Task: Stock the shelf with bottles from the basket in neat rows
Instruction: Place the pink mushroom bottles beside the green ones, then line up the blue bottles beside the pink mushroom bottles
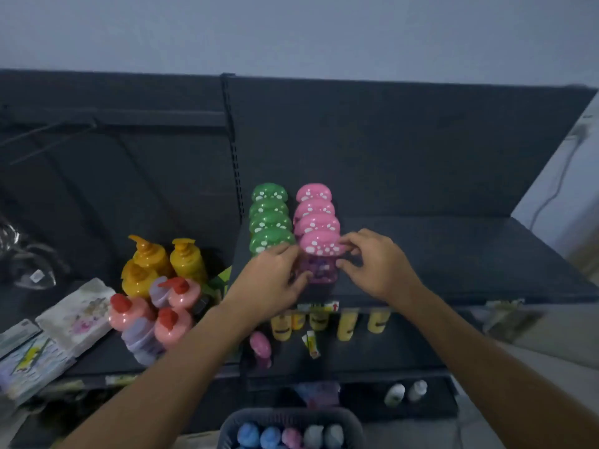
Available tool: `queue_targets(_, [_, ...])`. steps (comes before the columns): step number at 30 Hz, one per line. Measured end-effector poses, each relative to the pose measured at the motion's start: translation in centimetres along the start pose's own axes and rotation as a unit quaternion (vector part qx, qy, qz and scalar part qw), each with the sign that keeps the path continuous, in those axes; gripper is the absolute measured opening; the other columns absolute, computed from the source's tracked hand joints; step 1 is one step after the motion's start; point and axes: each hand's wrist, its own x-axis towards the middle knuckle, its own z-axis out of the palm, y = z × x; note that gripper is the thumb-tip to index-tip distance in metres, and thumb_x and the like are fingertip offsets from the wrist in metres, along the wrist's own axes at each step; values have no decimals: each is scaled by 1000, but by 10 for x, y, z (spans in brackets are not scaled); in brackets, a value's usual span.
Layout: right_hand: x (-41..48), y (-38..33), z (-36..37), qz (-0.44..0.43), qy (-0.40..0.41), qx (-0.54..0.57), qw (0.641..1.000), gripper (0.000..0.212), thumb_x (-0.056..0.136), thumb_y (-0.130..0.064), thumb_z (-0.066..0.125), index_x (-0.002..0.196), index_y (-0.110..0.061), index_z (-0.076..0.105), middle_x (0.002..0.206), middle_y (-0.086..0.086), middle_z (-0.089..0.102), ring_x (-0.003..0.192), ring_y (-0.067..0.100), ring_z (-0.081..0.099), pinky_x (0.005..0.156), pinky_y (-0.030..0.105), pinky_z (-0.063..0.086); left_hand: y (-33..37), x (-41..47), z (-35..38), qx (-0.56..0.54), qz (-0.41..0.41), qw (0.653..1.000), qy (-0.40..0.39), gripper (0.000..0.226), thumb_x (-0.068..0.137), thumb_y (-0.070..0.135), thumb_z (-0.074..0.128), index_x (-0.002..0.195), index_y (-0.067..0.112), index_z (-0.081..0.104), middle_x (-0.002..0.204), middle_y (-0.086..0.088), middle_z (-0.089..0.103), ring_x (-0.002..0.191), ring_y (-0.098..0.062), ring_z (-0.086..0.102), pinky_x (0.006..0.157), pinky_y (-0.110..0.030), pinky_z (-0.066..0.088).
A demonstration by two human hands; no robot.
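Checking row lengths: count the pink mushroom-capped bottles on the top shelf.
4, in one row front to back: rear, second, third, and front pink mushroom-capped bottle between both hands. Others may be hidden.

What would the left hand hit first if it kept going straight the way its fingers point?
Probably the front green-capped bottle: the left hand points up-right, its fingertips already at that cap's edge beside the pink-capped bottle. Depth is uncertain.

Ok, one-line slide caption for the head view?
Both hands set a pink-capped bottle at the front of its shelf row.
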Motion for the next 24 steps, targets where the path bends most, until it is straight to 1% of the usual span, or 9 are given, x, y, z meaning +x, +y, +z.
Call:
queue_targets(6, [-84, -22, 54, 42, -38, 7, 998, 35, 82, -28, 79, 115, -22, 69, 101, -5, 66, 87, 11, 61, 81, 36, 55, -28, -87, 26, -32, -20, 994, -105, 28, 87, 40, 60, 107, 21, 62, 98, 4, 62, 92, -22, 64, 78, -38, 53])
queue_targets(9, [-126, -20, 93, 65, -90, 13, 994, 36, 83, -28, 79, 117, -19, 69, 106, 0, 68, 93, 19, 65, 81, 38, 55, -42, -131, 54, -44, -45, 985, -159, 24, 86, 36, 65, 104, 20, 63, 96, 4, 62, 90, -22, 64, 77, -37, 53])
queue_targets(13, [-174, -11, 154, 100, -164, 33, 981, 36, 83, -28, 78, 117, -22, 68, 105, -5, 65, 93, 16, 66, 79, 41, 57, -56, -187, 99, -56, -99, 967, -230, 24, 87, 34, 66, 107, 21, 63, 101, 2, 64, 92, -23, 64, 80, -39, 54])
queue_targets(15, [-195, -6, 185, 108, -196, 28, 974, 36, 82, -28, 78, 117, -22, 68, 106, -5, 65, 97, 19, 66, 79, 37, 55, -63, -214, 126, -53, -134, 952, -269, 24, 87, 32, 66, 107, 21, 63, 105, 1, 64, 95, -25, 64, 81, -40, 54])
queue_targets(16, [-205, -5, 202, 109, -209, 27, 971, 37, 82, -29, 77, 117, -21, 68, 108, -4, 66, 100, 20, 65, 79, 35, 54, -66, -229, 140, -49, -156, 942, -292, 23, 87, 36, 63, 107, 25, 61, 106, 2, 63, 96, -26, 64, 81, -42, 54])
queue_targets(18, [-224, -5, 239, 113, -241, 39, 963, 37, 83, -31, 73, 118, -20, 69, 113, 1, 67, 105, 25, 64, 84, 38, 54, -77, -261, 173, -22, -198, 920, -337, 25, 83, 47, 51, 106, 34, 52, 108, 5, 61, 95, -30, 65, 82, -53, 54])
queue_targets(20, [-245, -5, 281, 107, -279, 47, 953, 39, 82, -38, 64, 117, -22, 68, 114, 3, 67, 105, 29, 64, 83, 44, 55, -86, -289, 199, 20, -229, 901, -369, 25, 83, 42, 49, 107, 34, 49, 109, 5, 61, 94, -33, 66, 85, -63, 50])
queue_targets(22, [-264, -7, 320, 96, -330, 56, 937, 43, 80, -44, 57, 118, -26, 64, 118, 1, 64, 106, 28, 63, 82, 44, 56, -90, -313, 219, 57, -224, 886, -401, 22, 88, 28, 54, 110, 29, 55, 113, 1, 62, 99, -34, 65, 91, -55, 50])
queue_targets(24, [-280, -10, 355, 85, -367, 60, 924, 43, 81, -43, 62, 120, -25, 64, 121, 1, 64, 107, 26, 63, 83, 41, 55, -94, -331, 237, 86, -200, 878, -426, 25, 90, 23, 57, 115, 25, 59, 115, -1, 63, 101, -31, 66, 83, -41, 53])
